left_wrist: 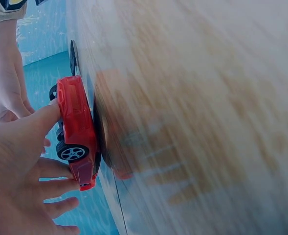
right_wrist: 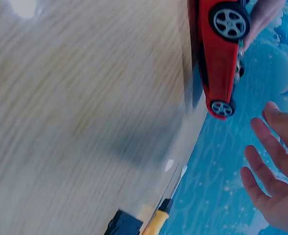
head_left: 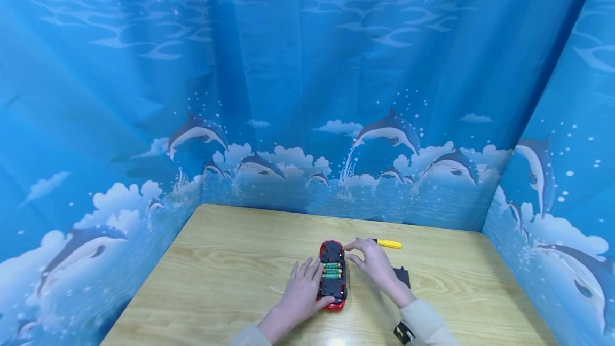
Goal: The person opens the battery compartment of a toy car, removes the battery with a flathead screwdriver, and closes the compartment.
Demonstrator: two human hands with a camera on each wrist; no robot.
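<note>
Closest are the two pale sleeves (head_left: 425,322) of a person, and a small black thing (head_left: 403,332) sits by the right wrist. The left hand (head_left: 300,292) lies against a red toy car (head_left: 332,288), with its fingers straight and spread wide. The thumb touches the near end of the car, and some fingertips touch its left side, but they do not curl around it. The car is on the bench (head_left: 226,271), upside down, so its black belly faces up and its wheels (left_wrist: 74,153) stick up too. In the middle of the belly is a hole with no lid on it, and green batteries (head_left: 331,270) lie inside, side by side. The right hand (head_left: 375,264) is up in the air, just right of the far end of the car. Its fingers are a bit bent and apart, and they hold nothing. A flat black piece (head_left: 403,277) lies on the bench just right of that hand, partly hidden behind the wrist. A bit farther away lies a yellow tool (head_left: 390,244) with a black part at one end. Past the bench hangs a big blue cloth (head_left: 298,68) with jumping dolphins and white clouds on it.
</note>
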